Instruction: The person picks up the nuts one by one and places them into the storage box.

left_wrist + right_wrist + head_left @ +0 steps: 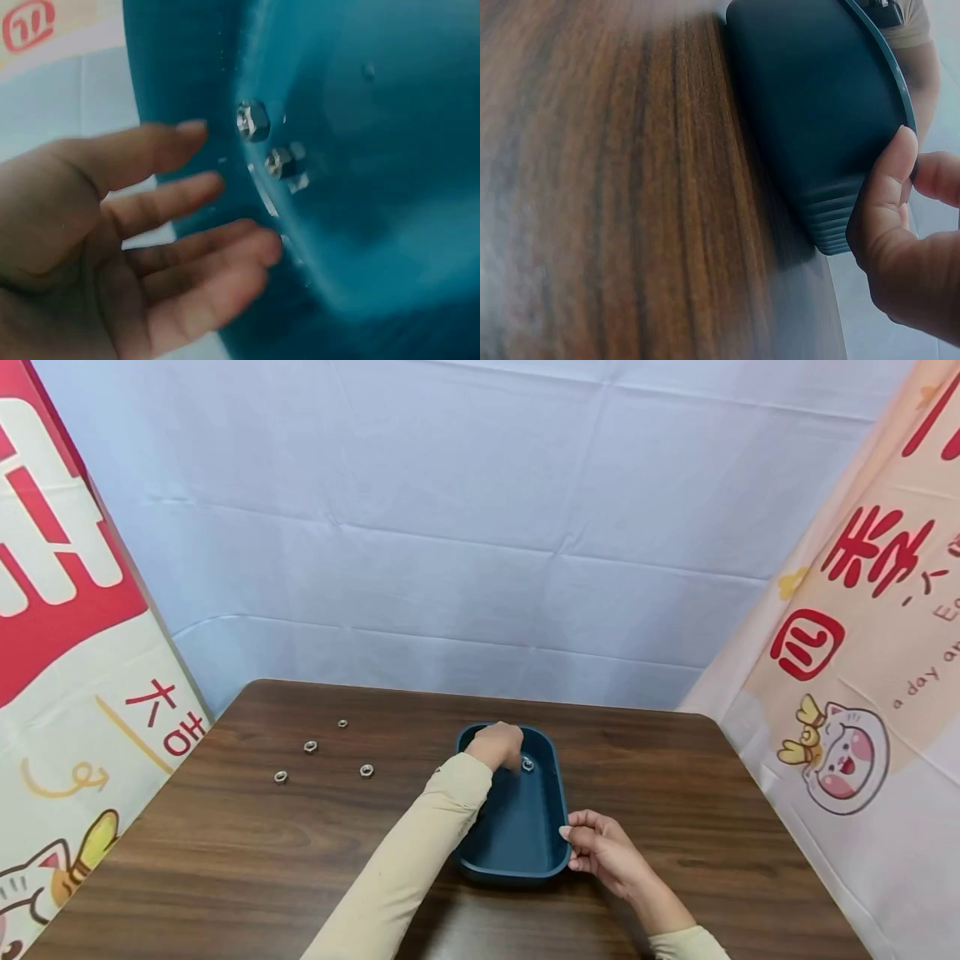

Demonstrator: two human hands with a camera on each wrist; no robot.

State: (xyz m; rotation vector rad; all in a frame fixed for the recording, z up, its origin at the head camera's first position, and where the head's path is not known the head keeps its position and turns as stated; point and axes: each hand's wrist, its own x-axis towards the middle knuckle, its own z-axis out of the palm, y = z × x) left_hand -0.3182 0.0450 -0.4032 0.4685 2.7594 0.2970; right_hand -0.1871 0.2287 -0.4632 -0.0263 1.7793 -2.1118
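Observation:
A dark blue rectangular tray (516,831) with rounded corners lies lengthwise on the table. My left hand (497,745) reaches into its far end; in the left wrist view the fingers are loosely bent, with nothing between them. Two metal hex nuts are just past the fingertips there: one nut (253,121) and, slightly lower, another nut (280,163). From the head view only one nut (528,764) shows inside the tray. My right hand (606,853) pinches the tray's rim near the right front corner, the thumb (892,165) against the wall.
Several loose nuts lie on the left part of the brown wooden table (225,852), among them a small nut (342,723) and a larger nut (367,771). A pale cloth (450,527) hangs behind, with printed banners at both sides.

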